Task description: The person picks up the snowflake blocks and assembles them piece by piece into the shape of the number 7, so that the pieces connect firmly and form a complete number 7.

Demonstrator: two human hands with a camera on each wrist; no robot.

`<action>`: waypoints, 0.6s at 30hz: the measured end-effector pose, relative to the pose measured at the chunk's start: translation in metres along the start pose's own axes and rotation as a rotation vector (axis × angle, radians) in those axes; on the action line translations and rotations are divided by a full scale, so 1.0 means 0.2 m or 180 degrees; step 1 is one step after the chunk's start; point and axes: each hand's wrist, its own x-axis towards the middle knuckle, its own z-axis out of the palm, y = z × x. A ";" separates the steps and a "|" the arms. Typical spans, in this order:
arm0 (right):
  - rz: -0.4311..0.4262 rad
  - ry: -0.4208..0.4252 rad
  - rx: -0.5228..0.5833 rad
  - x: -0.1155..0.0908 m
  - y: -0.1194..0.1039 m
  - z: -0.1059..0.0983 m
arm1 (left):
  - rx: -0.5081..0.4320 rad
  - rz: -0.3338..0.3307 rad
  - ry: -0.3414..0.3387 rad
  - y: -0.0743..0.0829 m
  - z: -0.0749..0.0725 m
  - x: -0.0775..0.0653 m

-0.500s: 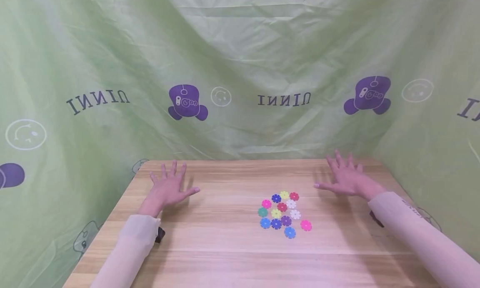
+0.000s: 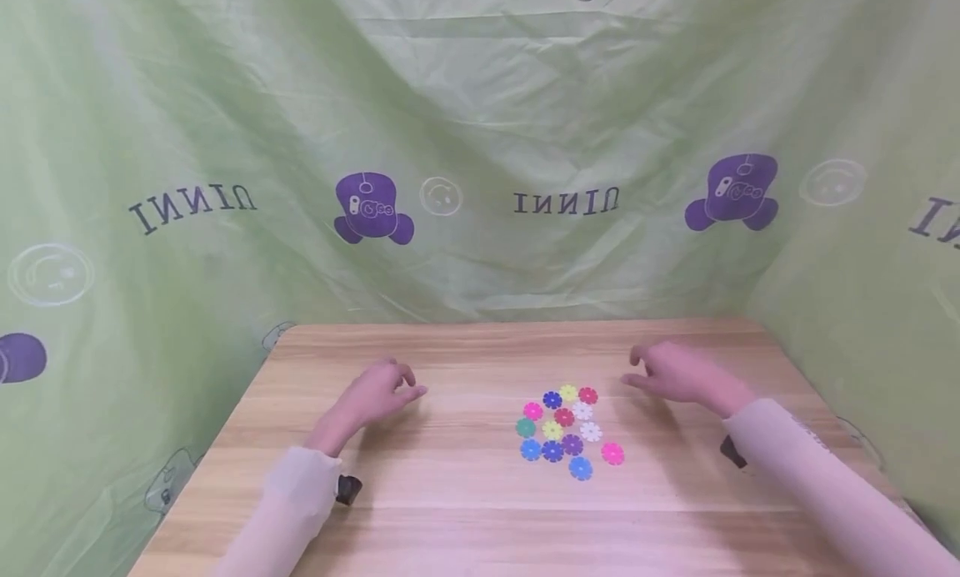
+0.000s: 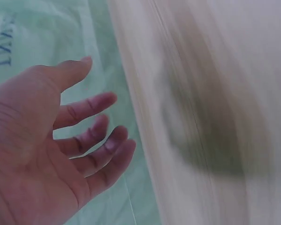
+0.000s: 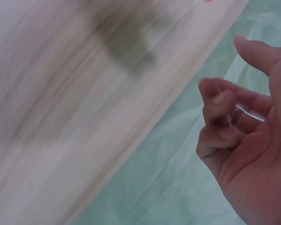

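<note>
Several notched plastic discs, snowflake-style building pieces, lie flat in a loose cluster on the table, among them a green disc (image 2: 526,427), a purple disc (image 2: 572,444) and a white disc (image 2: 591,431). A pink disc (image 2: 612,453) and a light blue disc (image 2: 581,468) sit at the near right side of the group. Left of the cluster, my left hand (image 2: 369,398) hovers over the wood, fingers loosely bent and holding nothing. On the other side my right hand (image 2: 678,373) is also raised and holds nothing, its fingers more curled, with the thumb toward the discs.
The wooden table (image 2: 450,477) has its far edge against a green printed curtain (image 2: 480,260), which also hangs along both sides. A black wrist camera (image 2: 348,489) sits under the left sleeve, another black device (image 2: 733,452) under the right.
Both hands have gone from spread fingers to bent ones. The left hand has moved right, toward the discs, and the right hand has drawn slightly nearer to me. The discs lie as before.
</note>
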 end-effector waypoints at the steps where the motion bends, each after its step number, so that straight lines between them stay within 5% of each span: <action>1: -0.0034 -0.0020 0.0049 -0.01 -0.01 0.01 | -0.0105 0.0035 -0.0018 0.03 0.02 0.00; 10: -0.0169 0.0098 0.0375 0.01 -0.03 0.16 | -0.0907 0.0136 -0.0104 0.24 0.20 0.03; 18: -0.0134 0.0404 0.0548 0.08 -0.11 0.25 | -0.1006 0.0203 -0.0169 0.37 0.30 0.05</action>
